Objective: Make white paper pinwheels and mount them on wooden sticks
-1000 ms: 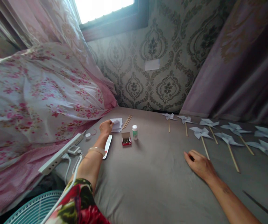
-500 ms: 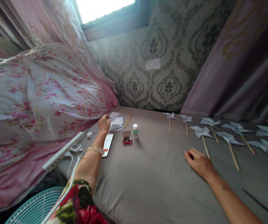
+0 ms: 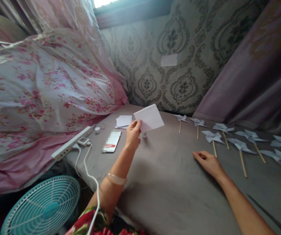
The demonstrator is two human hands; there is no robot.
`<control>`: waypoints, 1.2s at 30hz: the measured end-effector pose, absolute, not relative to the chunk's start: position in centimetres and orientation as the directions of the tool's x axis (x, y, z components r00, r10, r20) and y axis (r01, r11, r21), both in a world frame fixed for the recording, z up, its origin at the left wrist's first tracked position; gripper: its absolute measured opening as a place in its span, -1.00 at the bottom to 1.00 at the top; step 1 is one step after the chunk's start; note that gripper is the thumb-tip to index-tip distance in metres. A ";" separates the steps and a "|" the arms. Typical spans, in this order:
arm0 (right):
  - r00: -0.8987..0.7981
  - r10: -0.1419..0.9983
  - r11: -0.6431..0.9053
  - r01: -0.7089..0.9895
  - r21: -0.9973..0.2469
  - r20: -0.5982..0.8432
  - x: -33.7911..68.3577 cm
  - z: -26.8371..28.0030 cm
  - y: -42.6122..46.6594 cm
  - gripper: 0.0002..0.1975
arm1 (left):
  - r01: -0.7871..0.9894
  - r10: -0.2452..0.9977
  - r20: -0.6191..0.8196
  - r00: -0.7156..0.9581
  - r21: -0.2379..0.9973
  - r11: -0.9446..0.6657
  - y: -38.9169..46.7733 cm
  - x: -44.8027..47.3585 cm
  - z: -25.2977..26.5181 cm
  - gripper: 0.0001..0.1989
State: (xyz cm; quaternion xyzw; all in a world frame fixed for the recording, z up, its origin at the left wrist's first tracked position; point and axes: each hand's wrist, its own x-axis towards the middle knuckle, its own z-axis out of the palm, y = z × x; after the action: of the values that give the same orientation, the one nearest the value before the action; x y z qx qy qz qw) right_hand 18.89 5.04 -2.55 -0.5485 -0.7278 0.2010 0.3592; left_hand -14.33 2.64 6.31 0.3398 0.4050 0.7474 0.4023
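A plain white sheet of paper (image 3: 150, 118) is pinched at its lower left corner by my left hand (image 3: 133, 133), lifted above the grey bed cover. Behind that hand and sheet, a small bottle (image 3: 144, 134) shows only in part, and a sliver of red box peeks out. The stack of white paper (image 3: 124, 121) lies just left of my left hand. My right hand (image 3: 209, 163) rests on the cover with fingers curled and closed, and I see nothing in it. Nearest to it is a white paper pinwheel (image 3: 212, 137) on a wooden stick.
Several more pinwheels (image 3: 240, 146) lie along the right. A phone (image 3: 112, 142) and a white power strip (image 3: 72, 143) with cables are at the left. A teal fan (image 3: 42, 209) stands below the bed's left edge. A long dark pointed object (image 3: 268, 210) lies beside my right forearm.
My left hand has moved right from the paper stack, bringing one sheet with it. It now covers the sticks and most of the red box. My right hand has stayed nearly still.
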 end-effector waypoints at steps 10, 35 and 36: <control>-0.138 0.980 0.161 0.147 -0.976 0.141 13.7 2.4 -0.7 -0.46 | -0.631 0.980 -0.196 -0.040 0.765 0.127 1.3 -3.6 2.4 -0.79; -0.457 0.745 0.557 0.827 -0.077 0.486 13.4 1.3 -5.2 -0.74 | -0.594 0.923 -0.302 0.238 0.707 0.384 -1.3 0.0 -0.4 -0.86; -0.453 0.740 0.566 0.819 -0.097 0.497 14.2 1.4 -5.4 -0.73 | -0.594 0.923 -0.321 0.211 0.708 0.383 -1.1 -0.1 -0.4 -0.87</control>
State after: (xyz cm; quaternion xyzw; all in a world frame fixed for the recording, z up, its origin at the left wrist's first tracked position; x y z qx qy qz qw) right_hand 14.23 -5.41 1.43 -0.4592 -0.8487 -0.0784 0.2506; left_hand -0.09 -1.14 -0.40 0.2236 0.3682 0.5086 0.7455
